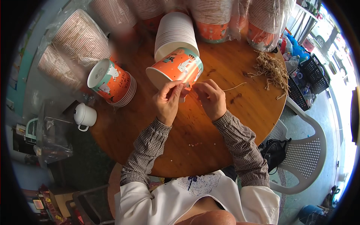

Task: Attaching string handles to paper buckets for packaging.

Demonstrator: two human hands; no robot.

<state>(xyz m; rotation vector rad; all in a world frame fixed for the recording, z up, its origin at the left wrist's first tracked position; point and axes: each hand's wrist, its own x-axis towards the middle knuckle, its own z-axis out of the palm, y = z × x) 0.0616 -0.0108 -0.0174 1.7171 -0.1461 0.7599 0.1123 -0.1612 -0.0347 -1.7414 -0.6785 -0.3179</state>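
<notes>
An orange paper bucket [176, 65] with white and teal figures lies tilted on its side before me, its open end facing left. My left hand [168, 102] is closed, thumb and fingertips pinched together against the bucket's lower side; what they pinch is too small to make out. Close by on the right, my right hand [210, 98] pinches a thin tan string [235, 87], whose loose tail runs out past the knuckles onto the wooden table [198, 150]. Behind the bucket lies a nested stack of white-sided paper buckets [174, 32], its mouth toward me.
Left stands a tilted stack of orange buckets [116, 84], beside a white lidded enamel mug [85, 115]. Plastic-wrapped bucket stacks [212, 17] line the far edge. Heaped tan strings [269, 69] lie at the right edge. A grey plastic chair [302, 153] is at right.
</notes>
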